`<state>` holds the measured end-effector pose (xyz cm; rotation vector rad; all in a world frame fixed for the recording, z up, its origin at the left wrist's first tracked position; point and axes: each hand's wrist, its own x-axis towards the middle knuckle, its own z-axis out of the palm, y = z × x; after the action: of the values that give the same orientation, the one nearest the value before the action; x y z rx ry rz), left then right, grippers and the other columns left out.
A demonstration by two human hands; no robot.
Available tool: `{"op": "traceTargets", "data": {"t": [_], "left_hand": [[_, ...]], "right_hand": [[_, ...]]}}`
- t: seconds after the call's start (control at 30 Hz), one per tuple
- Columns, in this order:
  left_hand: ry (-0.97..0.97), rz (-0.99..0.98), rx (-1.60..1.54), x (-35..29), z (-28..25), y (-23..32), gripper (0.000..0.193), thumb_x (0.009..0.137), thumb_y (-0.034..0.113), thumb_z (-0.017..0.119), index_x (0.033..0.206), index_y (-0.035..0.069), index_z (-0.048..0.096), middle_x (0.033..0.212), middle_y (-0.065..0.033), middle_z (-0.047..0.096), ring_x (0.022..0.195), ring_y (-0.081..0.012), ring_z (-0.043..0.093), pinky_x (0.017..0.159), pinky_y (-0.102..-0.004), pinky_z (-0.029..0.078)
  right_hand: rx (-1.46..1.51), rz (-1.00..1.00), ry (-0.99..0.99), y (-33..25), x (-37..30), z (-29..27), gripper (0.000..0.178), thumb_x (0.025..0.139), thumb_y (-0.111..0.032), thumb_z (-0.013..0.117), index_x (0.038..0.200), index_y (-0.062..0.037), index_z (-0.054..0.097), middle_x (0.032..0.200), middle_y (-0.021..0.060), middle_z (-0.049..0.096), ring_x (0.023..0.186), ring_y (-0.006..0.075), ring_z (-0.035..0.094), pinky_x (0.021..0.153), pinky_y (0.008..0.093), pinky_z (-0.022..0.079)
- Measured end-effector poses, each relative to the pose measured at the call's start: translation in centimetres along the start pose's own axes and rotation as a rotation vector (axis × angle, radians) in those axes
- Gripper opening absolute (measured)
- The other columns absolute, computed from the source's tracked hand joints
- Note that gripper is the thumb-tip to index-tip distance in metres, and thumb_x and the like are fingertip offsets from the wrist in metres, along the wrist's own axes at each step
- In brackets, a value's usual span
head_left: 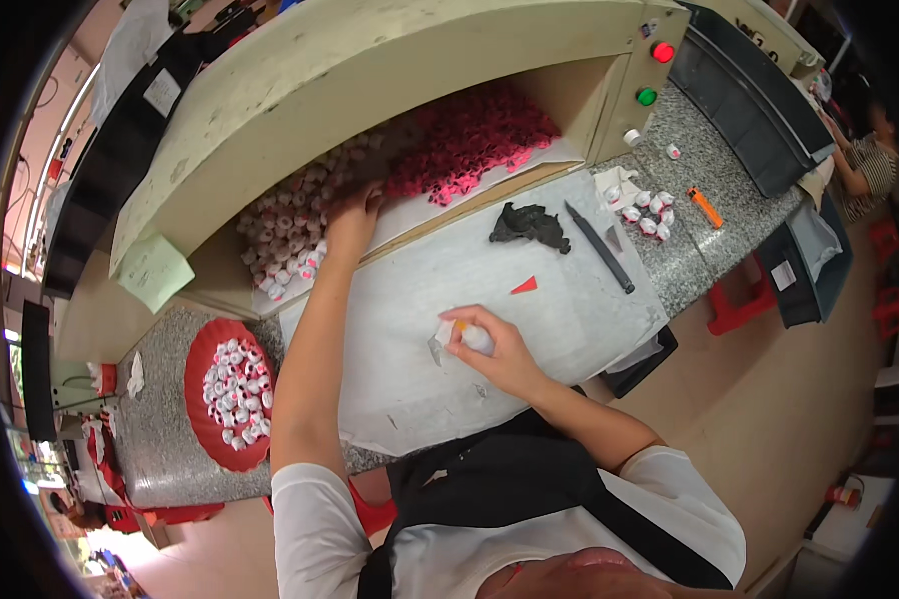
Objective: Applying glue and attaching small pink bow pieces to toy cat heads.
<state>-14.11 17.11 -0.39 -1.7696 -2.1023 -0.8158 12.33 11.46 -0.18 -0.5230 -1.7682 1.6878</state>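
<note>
My left hand (354, 222) reaches inside the beige box-like machine, at the edge of a pile of small white round pieces (288, 215) with pink marks. Its fingertips are in shade, and I cannot make out whether they grip anything. To its right lies a heap of small bright pink pieces (474, 140) on white paper. Over the paper-covered work surface (400, 299), my right hand (501, 357) is closed around a small white bottle (477, 340), with a bit of orange-yellow showing between the fingers.
At left stands a red scalloped tray (202, 399) of white-and-pink pieces. On the paper lie a crumpled black cloth (529, 228), a dark pen-like tool (599, 248) and a red triangular scrap (523, 287). More white pieces (649, 214) and an orange cutter (706, 208) sit at right.
</note>
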Motion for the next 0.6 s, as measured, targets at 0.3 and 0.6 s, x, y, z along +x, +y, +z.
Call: {"op": "traceTargets", "data": {"t": [0.3, 0.6], "left_hand": [[0.051, -0.481, -1.06, -8.0, -9.0, 7.8, 0.018, 0.074, 0.001, 0.052, 0.092, -0.001, 0.051, 0.092, -0.0075, 0.054, 0.076, -0.0116, 0.053, 0.067, -0.0226, 0.043], [0.192, -0.754, -1.612, -15.0, -8.3, 12.2, 0.035, 0.07, -0.003, 0.056, 0.103, -0.001, 0.044, 0.098, -0.0128, 0.052, 0.089, -0.0186, 0.052, 0.08, -0.0317, 0.043]], "right_hand": [[0.309, 0.074, 0.053, -0.1, -0.5, -1.1, 0.032, 0.072, -0.004, 0.046, 0.102, -0.0015, 0.033, 0.096, 0.0102, 0.038, 0.074, 0.0154, 0.047, 0.051, 0.0235, 0.045], [0.275, 0.0, 0.215, -3.2, -0.5, -1.0, 0.028, 0.066, -0.001, 0.055, 0.09, 0.0008, 0.042, 0.095, 0.0111, 0.041, 0.077, 0.015, 0.047, 0.053, 0.0244, 0.045]]}}
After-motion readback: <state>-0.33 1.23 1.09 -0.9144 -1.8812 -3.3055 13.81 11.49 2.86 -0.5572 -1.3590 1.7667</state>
